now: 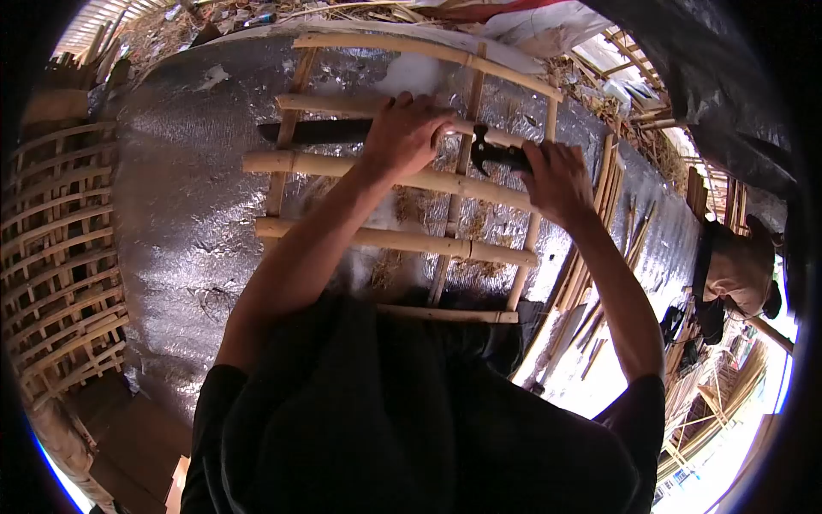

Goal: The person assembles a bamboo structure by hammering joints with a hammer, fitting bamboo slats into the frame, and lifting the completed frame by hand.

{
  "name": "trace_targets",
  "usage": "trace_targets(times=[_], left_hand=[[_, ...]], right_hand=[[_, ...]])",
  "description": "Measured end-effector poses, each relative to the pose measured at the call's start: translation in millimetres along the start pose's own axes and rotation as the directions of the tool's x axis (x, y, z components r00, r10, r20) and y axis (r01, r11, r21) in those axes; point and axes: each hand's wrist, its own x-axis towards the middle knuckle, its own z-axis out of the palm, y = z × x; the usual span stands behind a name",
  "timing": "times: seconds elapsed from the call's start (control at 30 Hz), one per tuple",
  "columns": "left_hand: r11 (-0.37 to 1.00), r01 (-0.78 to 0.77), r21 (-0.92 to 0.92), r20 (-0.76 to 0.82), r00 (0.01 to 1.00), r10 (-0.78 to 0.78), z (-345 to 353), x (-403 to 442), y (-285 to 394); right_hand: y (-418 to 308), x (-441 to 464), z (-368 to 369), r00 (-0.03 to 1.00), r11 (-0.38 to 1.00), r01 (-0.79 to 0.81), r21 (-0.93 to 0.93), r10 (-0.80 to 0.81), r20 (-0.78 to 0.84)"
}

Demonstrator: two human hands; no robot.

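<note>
My left hand [404,137] reaches over the second rung of a ladder-like bamboo frame [402,240], its fingers curled down around that bamboo rung [330,104]. From the left side of this hand a dark flat blade [325,131] sticks out, lying along the rung; its other end is hidden under the hand. My right hand [558,184] is closed around the black handle of what looks like a claw hammer. The dark hammer head [481,150] rests over or just above the frame, to the right of my left thumb. Several rungs cross the thinner bamboo side pieces.
A shiny silver sheet [184,231] covers the ground beneath the frame. A woven bamboo lattice [64,257] stands at left. Loose bamboo strips [591,248] lie to the right. Another person [738,270] is at the far right, under a dark tarp [728,86]. Brown cardboard [128,437] lies lower left.
</note>
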Motion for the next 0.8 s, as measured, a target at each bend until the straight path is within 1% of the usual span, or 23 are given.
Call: trace_targets(times=[0.03, 0.1, 0.13, 0.17, 0.23, 0.33, 0.37, 0.43, 0.47, 0.5, 0.53, 0.57, 0.63, 0.67, 0.7, 0.73, 0.8], left_hand=[[1.0, -0.012, 0.008, -0.024, 1.0, 0.012, 0, 1, -3], [1.0, -0.021, -0.012, -0.023, 1.0, 0.021, 1, -8, -6], [0.999, -0.027, -0.036, -0.018, 0.999, 0.026, 2, -6, -10], [0.997, -0.03, -0.065, -0.016, 0.999, 0.029, 6, -4, -9], [0.998, -0.018, -0.056, -0.012, 1.0, 0.017, 2, -3, -2], [0.999, -0.009, -0.037, 0.005, 1.0, 0.009, -3, -1, -8], [0.999, -0.021, -0.048, 0.012, 1.0, 0.022, -1, 0, -6], [1.0, 0.0, -0.003, 0.03, 1.0, 0.0, -1, 6, -3], [1.0, 0.004, 0.014, 0.034, 0.999, -0.005, 0, 6, -5], [0.999, 0.013, 0.029, 0.051, 0.999, -0.015, 0, 1, -5], [1.0, -0.014, 0.009, 0.003, 1.0, 0.014, 3, 4, -5], [1.0, -0.009, 0.007, 0.039, 0.999, 0.009, 4, 1, -8], [1.0, -0.008, -0.005, 0.089, 0.996, 0.009, 0, 8, -7], [0.999, 0.002, 0.034, 0.081, 0.997, -0.005, -4, 6, -3], [1.0, 0.005, 0.018, 0.058, 0.998, -0.006, -5, 5, -5], [1.0, -0.001, -0.001, 0.041, 0.999, 0.001, -4, 3, -5], [0.997, -0.038, -0.061, 0.024, 0.999, 0.039, 2, 6, -9]], right_hand=[[6, 5, -4, 0.99, 0.99, 0.138, 0.003, -0.138, 0.006], [9, -1, -8, 0.921, 0.921, 0.388, 0.041, -0.389, 0.033], [5, 3, -3, 0.95, 0.953, 0.3, -0.037, -0.295, 0.097], [2, 10, 2, 0.986, 0.995, -0.005, -0.097, 0.021, 0.166], [11, 7, 9, 0.996, 0.997, 0.027, -0.077, -0.021, 0.084], [24, 5, 0, 0.936, 0.95, 0.302, 0.077, -0.311, 0.167], [19, 4, 3, 0.962, 0.973, 0.222, 0.059, -0.228, 0.148], [20, 18, 5, 0.994, 0.998, 0.068, -0.006, -0.067, 0.091], [24, 15, 9, 0.988, 0.99, 0.136, 0.025, -0.137, 0.068], [22, 20, 5, 0.979, 0.986, 0.168, -0.009, -0.165, 0.119], [23, 22, -3, 0.967, 0.98, 0.196, -0.035, -0.188, 0.174], [21, 21, -6, 0.952, 0.973, 0.221, -0.062, -0.201, 0.231], [25, 7, -4, 0.976, 0.979, 0.192, 0.068, -0.198, 0.095], [31, 10, -2, 0.978, 0.971, 0.204, 0.128, -0.207, 0.011], [28, 12, -3, 0.976, 0.955, 0.218, 0.203, -0.209, -0.063], [30, 11, -9, 0.95, 0.944, 0.31, 0.118, -0.301, -0.084], [26, 25, 1, 0.994, 0.993, 0.08, 0.085, -0.073, -0.083]])
